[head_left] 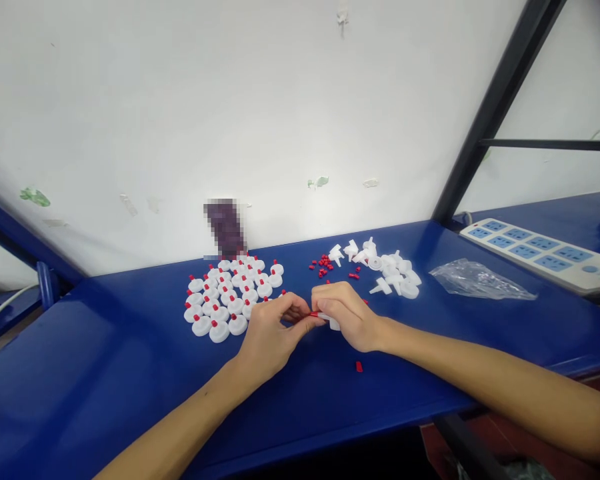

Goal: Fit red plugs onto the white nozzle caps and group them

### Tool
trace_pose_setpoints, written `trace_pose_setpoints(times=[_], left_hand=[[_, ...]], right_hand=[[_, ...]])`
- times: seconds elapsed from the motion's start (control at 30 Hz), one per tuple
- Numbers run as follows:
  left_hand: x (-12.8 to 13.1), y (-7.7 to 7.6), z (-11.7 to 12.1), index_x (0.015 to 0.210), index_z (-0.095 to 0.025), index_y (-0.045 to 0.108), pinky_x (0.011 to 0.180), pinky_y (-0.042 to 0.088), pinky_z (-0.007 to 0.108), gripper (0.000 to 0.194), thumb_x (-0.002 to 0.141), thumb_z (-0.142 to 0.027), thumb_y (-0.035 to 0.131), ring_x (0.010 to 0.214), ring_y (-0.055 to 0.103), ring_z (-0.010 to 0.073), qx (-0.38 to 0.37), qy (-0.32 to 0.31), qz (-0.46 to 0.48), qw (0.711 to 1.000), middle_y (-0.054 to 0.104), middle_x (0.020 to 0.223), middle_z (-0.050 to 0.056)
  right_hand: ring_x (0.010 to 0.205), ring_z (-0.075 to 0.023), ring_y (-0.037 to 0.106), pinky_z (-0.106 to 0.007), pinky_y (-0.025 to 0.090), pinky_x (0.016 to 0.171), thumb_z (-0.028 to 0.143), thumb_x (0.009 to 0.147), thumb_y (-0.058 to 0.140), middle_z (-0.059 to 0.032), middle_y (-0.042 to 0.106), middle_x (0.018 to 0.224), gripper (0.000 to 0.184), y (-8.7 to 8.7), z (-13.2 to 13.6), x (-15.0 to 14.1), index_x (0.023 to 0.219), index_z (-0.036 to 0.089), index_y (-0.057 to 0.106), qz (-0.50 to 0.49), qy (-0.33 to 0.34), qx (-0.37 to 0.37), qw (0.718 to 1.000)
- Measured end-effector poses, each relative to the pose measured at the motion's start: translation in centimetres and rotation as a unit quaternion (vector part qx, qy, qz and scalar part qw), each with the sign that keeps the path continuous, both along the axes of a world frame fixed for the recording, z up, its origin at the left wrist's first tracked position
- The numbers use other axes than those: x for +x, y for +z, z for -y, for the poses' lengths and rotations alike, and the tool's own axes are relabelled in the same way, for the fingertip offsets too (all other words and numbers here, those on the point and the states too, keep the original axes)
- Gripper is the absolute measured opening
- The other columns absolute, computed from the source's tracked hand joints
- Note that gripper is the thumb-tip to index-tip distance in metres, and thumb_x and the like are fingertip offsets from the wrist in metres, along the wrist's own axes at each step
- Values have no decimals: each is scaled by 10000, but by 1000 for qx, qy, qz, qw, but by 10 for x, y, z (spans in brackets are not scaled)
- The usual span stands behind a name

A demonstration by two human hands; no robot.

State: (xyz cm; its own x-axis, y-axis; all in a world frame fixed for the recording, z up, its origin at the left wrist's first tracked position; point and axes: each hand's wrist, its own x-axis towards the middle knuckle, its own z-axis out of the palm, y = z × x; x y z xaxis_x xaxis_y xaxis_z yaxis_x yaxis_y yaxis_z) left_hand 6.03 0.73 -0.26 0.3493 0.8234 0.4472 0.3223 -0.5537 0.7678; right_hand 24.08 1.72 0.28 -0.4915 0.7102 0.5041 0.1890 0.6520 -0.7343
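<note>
My right hand (349,315) is closed around a white nozzle cap (335,324), whose spout points left. At the spout's end sits a small red tip cap (315,314), pinched between the thumb and fingers of my left hand (275,332). The two hands meet just above the blue table, and my right fingers hide most of the white piece. To the left stands a group of white nozzle caps with red tips (220,313), mostly upright. Beyond my right hand lie loose white nozzle caps (393,270) and a scatter of small red tip caps (324,264).
A single red tip cap (359,367) lies near the front of the blue table (290,427). On the right are a clear plastic bag (480,280) and a white power strip (535,250). A blurred dark object (227,227) leans against the wall. Black frame bars (495,113) rise at right.
</note>
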Motion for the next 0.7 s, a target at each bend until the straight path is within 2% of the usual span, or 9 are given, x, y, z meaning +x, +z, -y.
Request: trace_pose_setpoints(times=[0.07, 0.17, 0.23, 0.3, 0.47, 0.6, 0.7], left_hand=[[-2, -1, -2, 690, -171, 593, 533, 440, 208, 302, 882, -386, 682, 539, 562, 108, 3, -12, -68, 998, 618, 615, -27], [-4, -2, -1, 651, -173, 547, 522, 352, 230, 400, 992, -378, 501, 516, 480, 110, 45, -51, -182, 981, 550, 580, -24], [-3, -1, 2, 667, -175, 527, 541, 346, 252, 409, 1022, -334, 404, 542, 485, 129, 63, -64, -223, 971, 554, 615, -6], [-1, 3, 6, 721, -175, 533, 560, 359, 266, 367, 1022, -313, 376, 579, 502, 145, 54, -68, -237, 968, 577, 669, 9], [3, 11, 15, 930, -170, 577, 650, 435, 277, 91, 918, -244, 525, 702, 580, 168, -15, -124, -186, 974, 667, 845, 22], [2, 8, 16, 992, -175, 594, 714, 473, 296, 226, 810, -286, 669, 790, 622, 200, -44, -123, -139, 982, 691, 937, 28], [2, 2, 13, 930, -173, 614, 697, 471, 300, 284, 774, -383, 724, 787, 624, 213, -50, -94, -119, 987, 696, 914, 34]], right_hand=[[541, -128, 381, -290, 286, 559, 261, 928, 331, 18, 416, 588, 349, 1, 1, 2, 583, 206, 346, 29, 2, 28, 999], [507, -118, 355, -282, 265, 542, 239, 913, 336, 28, 397, 558, 326, 2, 4, 4, 588, 209, 335, 73, -8, 58, 996], [487, -113, 335, -280, 245, 530, 237, 908, 336, 36, 376, 539, 316, 2, 5, 4, 594, 211, 319, 102, -22, 72, 992], [480, -114, 330, -279, 236, 526, 240, 905, 330, 36, 376, 529, 310, 2, 5, 4, 596, 213, 311, 124, -32, 90, 988], [487, -120, 358, -279, 242, 527, 245, 886, 344, 11, 457, 548, 286, 1, 6, 0, 603, 210, 340, 172, -60, 139, 973], [485, -121, 354, -275, 236, 516, 258, 869, 356, 6, 465, 551, 263, 2, 7, -5, 611, 205, 366, 191, -102, 145, 965], [525, -138, 397, -270, 262, 526, 293, 859, 397, -11, 528, 639, 193, 2, 6, -7, 733, 188, 498, 194, -121, 131, 965]])
